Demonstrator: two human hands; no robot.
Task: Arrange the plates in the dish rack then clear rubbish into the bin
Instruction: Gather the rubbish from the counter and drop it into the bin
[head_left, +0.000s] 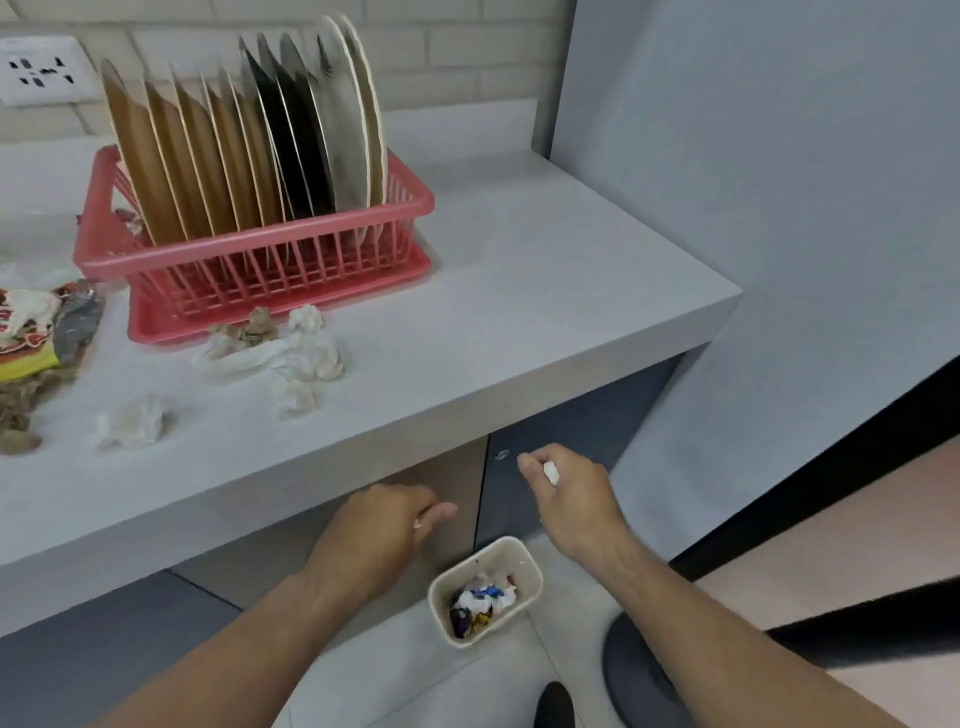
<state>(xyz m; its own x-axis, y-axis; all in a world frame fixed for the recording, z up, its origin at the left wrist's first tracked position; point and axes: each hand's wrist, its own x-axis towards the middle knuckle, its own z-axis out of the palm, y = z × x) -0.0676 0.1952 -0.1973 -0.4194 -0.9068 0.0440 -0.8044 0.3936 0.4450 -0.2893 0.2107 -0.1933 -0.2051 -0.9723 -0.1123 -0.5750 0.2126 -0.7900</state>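
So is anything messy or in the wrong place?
Yes. Crumpled tissues and a snack wrapper lie loose on the counter by the dish rack, not in the bin below. The plates stand neatly.

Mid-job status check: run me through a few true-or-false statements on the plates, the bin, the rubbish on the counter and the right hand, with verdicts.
1. The plates stand on edge in the pink dish rack. True.
2. The bin sits on the counter. False: it stands on the floor, below the counter's front edge.
3. The right hand pinches a small white scrap. True.
4. All rubbish is off the counter. False: crumpled tissues and a snack wrapper lie there.
5. The bin is empty. False: it holds wrappers and paper.
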